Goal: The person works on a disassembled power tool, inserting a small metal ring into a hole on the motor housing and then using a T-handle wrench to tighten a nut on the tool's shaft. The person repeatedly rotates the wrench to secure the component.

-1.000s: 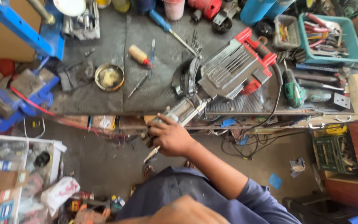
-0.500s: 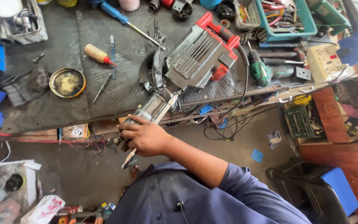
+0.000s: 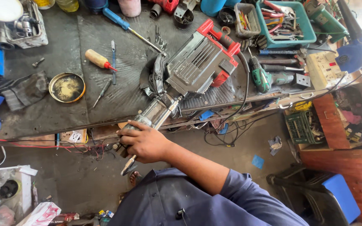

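One hand [image 3: 145, 144], the right, is clamped around the metal nose of the red-and-grey demolition hammer [image 3: 197, 62] lying on the surface [image 3: 34, 113] just beyond the grip, seemingly working its chisel end, which calls for a steady hold; the left is unseen.

A single head-worn camera looks almost straight down from above the person's shoulders. The right hand [image 3: 144, 143], gripping the metal nose of a demolition hammer [image 3: 193, 67], sits just below and left of the frame's centre, at arm's length. Beyond the grip lies the workbench [image 3: 42, 113]; nearer than the grip, floor and the person's own torso. No second view exists to overlap.
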